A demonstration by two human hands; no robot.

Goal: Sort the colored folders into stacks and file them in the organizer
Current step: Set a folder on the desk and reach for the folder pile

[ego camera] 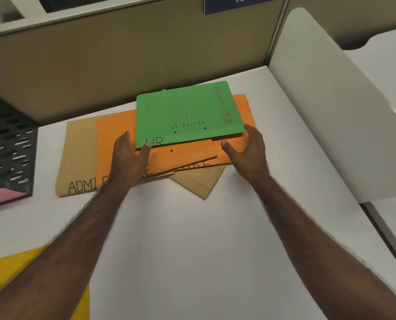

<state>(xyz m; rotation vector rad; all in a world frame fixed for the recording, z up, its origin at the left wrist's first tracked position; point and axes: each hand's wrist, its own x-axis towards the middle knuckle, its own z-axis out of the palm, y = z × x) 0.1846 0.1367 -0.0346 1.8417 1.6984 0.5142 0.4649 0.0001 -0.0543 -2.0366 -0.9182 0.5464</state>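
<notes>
head view: my left hand (129,153) and right hand (248,147) clamp the green folder (187,112) atop a mixed orange/brown pile (113,135) on the surface (192,239). sorting barely started, organizer (7,144) unfiled.

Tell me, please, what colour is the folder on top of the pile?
Green, with HR handwritten on it, seen clearly in the head view.
</notes>
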